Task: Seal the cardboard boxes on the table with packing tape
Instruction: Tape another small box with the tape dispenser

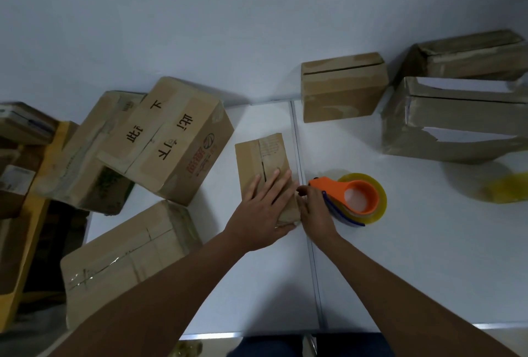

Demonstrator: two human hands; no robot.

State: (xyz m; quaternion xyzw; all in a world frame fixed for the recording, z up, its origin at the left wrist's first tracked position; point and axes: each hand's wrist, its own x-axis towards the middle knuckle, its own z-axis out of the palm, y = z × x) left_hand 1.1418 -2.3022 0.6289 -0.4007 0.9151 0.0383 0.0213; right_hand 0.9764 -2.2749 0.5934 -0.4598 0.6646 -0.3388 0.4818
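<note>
A small flat cardboard box (263,162) lies in the middle of the white table (400,242). My left hand (264,208) rests flat on its near end, fingers straight. My right hand (314,211) sits at the box's near right edge, with fingers pinched beside the nose of an orange tape dispenser (347,195). The dispenser carries a yellowish tape roll and lies on the table right of the box. What the fingers pinch is too small to make out.
Several cardboard boxes ring the work area: a lettered one (168,139) and a taped one (125,259) at left, a small one (343,88) and two torn ones (454,122) at back right. A blurred yellow tape roll (503,191) lies far right.
</note>
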